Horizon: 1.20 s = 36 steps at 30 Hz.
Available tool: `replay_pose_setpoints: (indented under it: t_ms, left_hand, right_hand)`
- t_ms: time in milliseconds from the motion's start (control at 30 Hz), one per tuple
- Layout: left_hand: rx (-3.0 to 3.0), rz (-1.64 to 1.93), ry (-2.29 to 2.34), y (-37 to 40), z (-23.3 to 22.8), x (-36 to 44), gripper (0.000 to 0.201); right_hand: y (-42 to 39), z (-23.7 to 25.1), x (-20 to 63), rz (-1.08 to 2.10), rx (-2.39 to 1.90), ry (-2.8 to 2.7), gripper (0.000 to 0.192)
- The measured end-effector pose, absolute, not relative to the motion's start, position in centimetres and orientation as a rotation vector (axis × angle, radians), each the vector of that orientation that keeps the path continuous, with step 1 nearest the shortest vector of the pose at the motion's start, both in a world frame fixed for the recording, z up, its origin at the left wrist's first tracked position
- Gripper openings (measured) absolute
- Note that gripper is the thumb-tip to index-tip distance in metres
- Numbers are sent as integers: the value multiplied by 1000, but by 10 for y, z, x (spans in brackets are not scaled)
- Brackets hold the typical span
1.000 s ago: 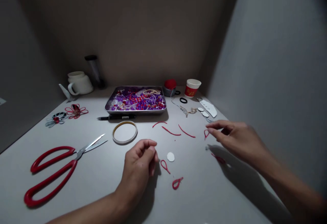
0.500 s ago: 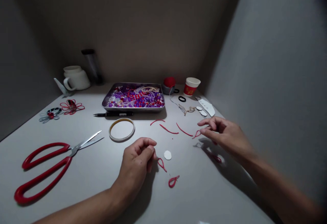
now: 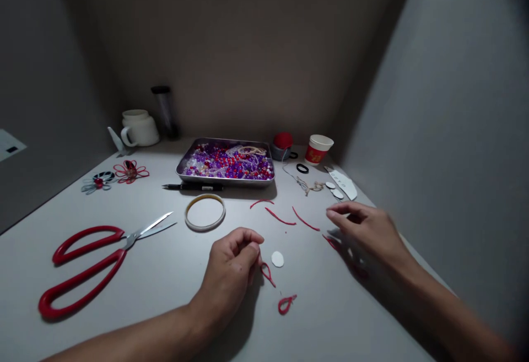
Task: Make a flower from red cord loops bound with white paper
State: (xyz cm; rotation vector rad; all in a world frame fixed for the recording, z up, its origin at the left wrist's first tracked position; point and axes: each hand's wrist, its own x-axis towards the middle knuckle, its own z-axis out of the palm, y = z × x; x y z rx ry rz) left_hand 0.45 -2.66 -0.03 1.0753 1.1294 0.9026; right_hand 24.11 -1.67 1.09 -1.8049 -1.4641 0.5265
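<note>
My left hand (image 3: 231,271) rests on the table with its fingers curled, and its fingertips meet the end of a small red cord loop (image 3: 266,274). A white paper disc (image 3: 277,259) lies just right of that loop, and a second red loop (image 3: 286,303) lies nearer to me. My right hand (image 3: 367,232) hovers low at the right with thumb and forefinger stretched out and nothing between them. A short red cord piece (image 3: 330,241) lies on the table under it. Three loose red cord strips (image 3: 281,219) lie between my hands and the tray.
A metal tray (image 3: 225,183) of purple, red and clear beads stands at the back, with a black pen (image 3: 192,187) in front of it. Also here are a tape ring (image 3: 205,212), red scissors (image 3: 95,265), a paper cup (image 3: 318,149), a white mug (image 3: 140,128) and cord flowers (image 3: 131,171).
My right hand carried a red cord piece leftward and down, and that piece now lies on the table under it. My left hand stayed still. The view shifted slightly.
</note>
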Motion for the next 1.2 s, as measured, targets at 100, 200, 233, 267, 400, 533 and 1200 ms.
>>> replay_pose_setpoints:
  t_ms: [100, 200, 233, 267, 400, 533, 1200]
  left_hand:
    - [1083, 919, 1131, -26, -1, 5, 8]
    - [1080, 941, 1123, -26, -3, 4, 7]
    - [1078, 948, 1116, -26, -3, 4, 7]
    - [1078, 956, 1107, -25, -4, 4, 7]
    - [1090, 980, 1065, -25, -2, 3, 8]
    - [1124, 947, 1037, -25, 2, 4, 19]
    - [1113, 1062, 1004, -19, -8, 11, 42]
  right_hand:
    - [-5, 8, 230, 427, -1815, -1700, 11]
    - [5, 1, 220, 327, -1815, -1857, 9]
    - [6, 0, 217, 294, -1814, -1891, 10]
    - [7, -1, 215, 261, -1809, -1916, 11]
    - [-7, 7, 202, 143, -1749, -1927, 10]
    - [-36, 15, 176, 66, -1510, -1933, 10]
    - [-51, -14, 147, 152, -1095, -1776, 14]
